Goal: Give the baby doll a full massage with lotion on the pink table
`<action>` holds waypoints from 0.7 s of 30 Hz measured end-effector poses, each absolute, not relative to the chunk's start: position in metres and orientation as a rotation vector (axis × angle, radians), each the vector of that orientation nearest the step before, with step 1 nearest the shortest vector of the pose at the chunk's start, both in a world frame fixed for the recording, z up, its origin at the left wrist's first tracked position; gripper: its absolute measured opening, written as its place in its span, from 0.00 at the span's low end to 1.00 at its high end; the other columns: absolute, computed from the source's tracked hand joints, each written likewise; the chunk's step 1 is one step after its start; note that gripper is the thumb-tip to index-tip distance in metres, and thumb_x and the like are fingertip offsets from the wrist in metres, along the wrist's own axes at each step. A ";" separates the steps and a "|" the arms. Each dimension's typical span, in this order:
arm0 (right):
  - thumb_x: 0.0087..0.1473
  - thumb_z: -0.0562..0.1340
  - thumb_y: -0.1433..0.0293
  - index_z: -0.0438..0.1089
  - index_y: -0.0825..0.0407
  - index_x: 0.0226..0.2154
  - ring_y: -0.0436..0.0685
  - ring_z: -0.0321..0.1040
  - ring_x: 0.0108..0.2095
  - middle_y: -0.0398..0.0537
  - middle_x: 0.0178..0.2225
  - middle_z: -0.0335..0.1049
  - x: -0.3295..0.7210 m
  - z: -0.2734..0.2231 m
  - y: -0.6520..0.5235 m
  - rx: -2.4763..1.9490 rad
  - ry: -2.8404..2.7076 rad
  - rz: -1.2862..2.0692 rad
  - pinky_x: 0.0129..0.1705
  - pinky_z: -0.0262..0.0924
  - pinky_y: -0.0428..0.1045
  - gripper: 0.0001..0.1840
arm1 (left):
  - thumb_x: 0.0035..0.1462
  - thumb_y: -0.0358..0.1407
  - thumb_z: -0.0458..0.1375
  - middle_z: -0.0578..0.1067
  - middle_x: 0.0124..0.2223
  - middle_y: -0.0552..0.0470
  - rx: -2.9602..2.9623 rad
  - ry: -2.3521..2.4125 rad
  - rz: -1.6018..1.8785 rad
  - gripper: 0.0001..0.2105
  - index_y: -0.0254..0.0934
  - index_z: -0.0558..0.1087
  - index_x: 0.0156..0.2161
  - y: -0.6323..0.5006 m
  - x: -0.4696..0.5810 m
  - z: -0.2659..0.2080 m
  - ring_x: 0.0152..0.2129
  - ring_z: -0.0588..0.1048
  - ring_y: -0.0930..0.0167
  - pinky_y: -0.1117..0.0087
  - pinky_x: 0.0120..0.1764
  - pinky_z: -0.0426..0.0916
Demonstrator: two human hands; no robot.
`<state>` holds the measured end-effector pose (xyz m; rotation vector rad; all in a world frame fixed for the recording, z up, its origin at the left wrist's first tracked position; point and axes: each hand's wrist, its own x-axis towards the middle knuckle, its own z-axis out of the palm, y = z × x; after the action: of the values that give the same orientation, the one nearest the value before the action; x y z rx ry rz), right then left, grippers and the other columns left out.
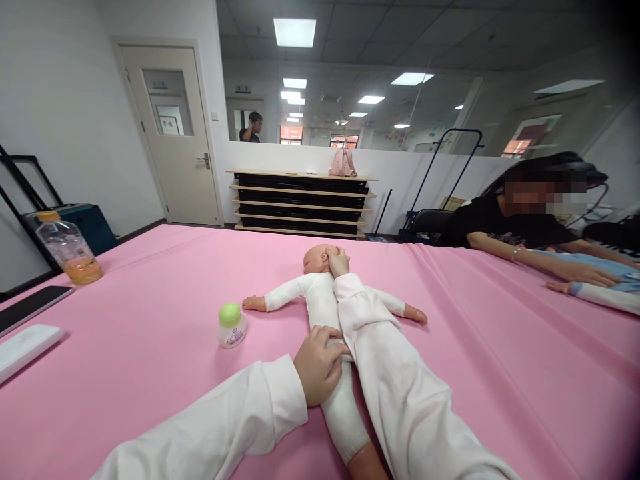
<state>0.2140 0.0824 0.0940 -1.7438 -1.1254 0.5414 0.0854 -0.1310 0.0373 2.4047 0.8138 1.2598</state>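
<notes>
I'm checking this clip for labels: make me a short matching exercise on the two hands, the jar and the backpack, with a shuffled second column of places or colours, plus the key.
Things:
1. left hand
2. right hand
3. jar
4. backpack

Places or colours:
A. at the head of the doll
B. pink, on top of the shelf unit
C. green-lidded, standing on the cloth
D. on the doll's torso

Right pairs: 1-D, 2-A, 3-C, 4-B.
</notes>
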 end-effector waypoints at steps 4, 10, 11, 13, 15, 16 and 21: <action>0.47 0.55 0.57 0.55 0.51 0.54 0.59 0.60 0.47 0.58 0.50 0.56 0.214 0.093 0.083 -1.737 -1.100 0.554 0.48 0.55 0.50 0.32 | 0.49 0.23 0.47 0.68 0.40 0.49 2.078 0.892 1.354 0.13 0.38 0.70 0.36 -0.128 0.086 0.036 0.39 0.65 0.69 0.65 0.43 0.62; 0.47 0.54 0.56 0.53 0.53 0.56 0.60 0.60 0.48 0.57 0.51 0.59 0.216 0.092 0.083 -1.736 -1.066 0.592 0.50 0.54 0.51 0.35 | 0.47 0.23 0.48 0.70 0.35 0.49 1.373 1.317 1.384 0.09 0.37 0.67 0.31 -0.101 0.084 0.022 0.35 0.69 0.68 0.66 0.41 0.63; 0.47 0.55 0.55 0.52 0.55 0.56 0.61 0.60 0.48 0.59 0.51 0.59 0.216 0.092 0.083 -1.740 -1.060 0.604 0.50 0.54 0.51 0.36 | 0.47 0.23 0.48 0.71 0.36 0.49 1.332 1.310 1.352 0.09 0.37 0.68 0.32 -0.097 0.083 0.019 0.36 0.69 0.68 0.66 0.42 0.63; 0.46 0.55 0.54 0.52 0.60 0.56 0.64 0.60 0.49 0.63 0.51 0.59 0.216 0.093 0.083 -1.750 -1.047 0.631 0.50 0.54 0.53 0.40 | 0.47 0.24 0.49 0.73 0.39 0.49 1.302 1.259 1.301 0.12 0.38 0.70 0.34 -0.091 0.082 0.016 0.40 0.70 0.67 0.66 0.45 0.62; 0.46 0.55 0.53 0.52 0.63 0.55 0.65 0.60 0.49 0.66 0.50 0.59 0.217 0.093 0.084 -1.752 -1.041 0.662 0.50 0.54 0.54 0.40 | 0.48 0.25 0.49 0.74 0.41 0.49 1.268 1.204 1.275 0.12 0.39 0.71 0.36 -0.086 0.081 0.016 0.42 0.69 0.67 0.65 0.47 0.61; 0.46 0.55 0.53 0.52 0.64 0.54 0.65 0.60 0.49 0.67 0.50 0.59 0.217 0.093 0.083 -1.750 -1.041 0.676 0.50 0.55 0.54 0.40 | 0.50 0.26 0.49 0.74 0.41 0.49 1.217 1.183 1.264 0.11 0.39 0.71 0.35 -0.084 0.082 0.017 0.41 0.70 0.66 0.65 0.47 0.61; 0.46 0.55 0.53 0.52 0.56 0.56 0.64 0.59 0.50 0.62 0.53 0.56 0.220 0.094 0.080 -1.702 -1.071 0.707 0.50 0.55 0.54 0.38 | 0.56 0.37 0.49 0.74 0.41 0.46 0.686 0.879 1.281 0.09 0.35 0.67 0.37 -0.068 0.091 0.033 0.40 0.72 0.66 0.63 0.44 0.66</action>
<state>0.2199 0.0800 0.0935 -1.7022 -1.0709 0.7074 0.0905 -0.0683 0.0329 0.6860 0.8787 1.2813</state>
